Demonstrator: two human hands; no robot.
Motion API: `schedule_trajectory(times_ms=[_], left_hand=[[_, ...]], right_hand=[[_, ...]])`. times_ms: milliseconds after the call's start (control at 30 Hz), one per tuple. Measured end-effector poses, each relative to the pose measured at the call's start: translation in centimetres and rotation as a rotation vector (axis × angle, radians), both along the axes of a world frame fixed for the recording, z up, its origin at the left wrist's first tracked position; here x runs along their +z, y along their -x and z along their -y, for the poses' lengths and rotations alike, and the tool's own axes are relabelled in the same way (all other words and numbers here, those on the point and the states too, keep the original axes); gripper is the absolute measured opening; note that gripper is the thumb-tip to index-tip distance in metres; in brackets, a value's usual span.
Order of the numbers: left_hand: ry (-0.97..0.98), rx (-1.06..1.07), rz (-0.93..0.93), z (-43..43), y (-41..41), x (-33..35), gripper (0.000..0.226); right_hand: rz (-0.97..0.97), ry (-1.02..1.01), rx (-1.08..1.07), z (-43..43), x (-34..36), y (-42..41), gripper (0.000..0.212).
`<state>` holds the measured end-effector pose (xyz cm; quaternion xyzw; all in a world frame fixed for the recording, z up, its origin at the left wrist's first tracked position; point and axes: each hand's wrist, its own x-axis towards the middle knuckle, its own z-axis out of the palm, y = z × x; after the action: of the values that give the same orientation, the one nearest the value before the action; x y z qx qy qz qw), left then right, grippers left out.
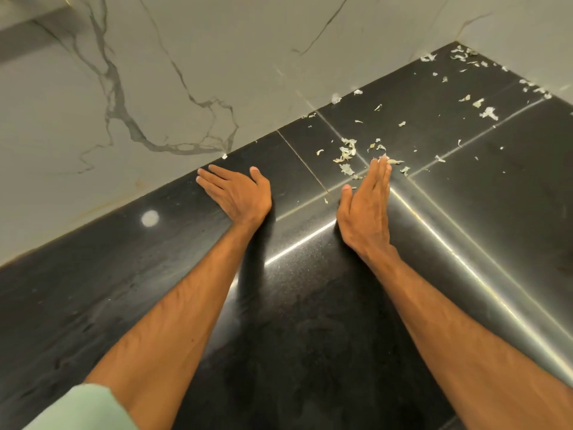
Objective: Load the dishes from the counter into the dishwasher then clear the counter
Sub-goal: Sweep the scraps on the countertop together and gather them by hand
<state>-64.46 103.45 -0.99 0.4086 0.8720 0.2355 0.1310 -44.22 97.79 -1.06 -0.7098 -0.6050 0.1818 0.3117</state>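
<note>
Pale, papery scraps point(346, 153) litter the black stone counter point(310, 305), spreading out from the foot of the marble wall point(186, 72) toward its far corner. No dishes are in view, so the work appears to have reached the clearing stage. The right hand point(366, 209) stands on its edge just out from the wall, fingers straight and together and holding nothing. Its tips touch the nearest cluster, and it looks set as a blade to rake the scraps. The left hand point(237, 193) lies flat and empty with its fingertips almost at the wall, probably as a stop to gather against.
</note>
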Motion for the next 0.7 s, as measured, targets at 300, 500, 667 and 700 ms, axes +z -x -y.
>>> schedule_trajectory(times_ms=[300, 500, 667, 700], left_hand=[[0.089, -0.051, -0.086, -5.6, -6.2, 0.0, 0.086], [0.004, -0.589, -0.144, -4.2, -12.4, -0.9, 0.075], [-0.113, -0.841, 0.016, -3.8, -14.1, -0.5, 0.06], [-0.16, -0.856, 0.115, -3.7, -13.8, -0.3, 0.058]], right_hand=[[0.113, -0.004, -0.023, -0.2, -0.9, -1.7, 0.063], [0.083, 0.006, -0.032, -0.3, -0.7, -1.7, 0.062], [0.021, 0.015, -0.053, -0.4, -0.4, -1.7, 0.058], [0.013, 0.004, -0.059, -0.3, -0.4, -1.6, 0.058]])
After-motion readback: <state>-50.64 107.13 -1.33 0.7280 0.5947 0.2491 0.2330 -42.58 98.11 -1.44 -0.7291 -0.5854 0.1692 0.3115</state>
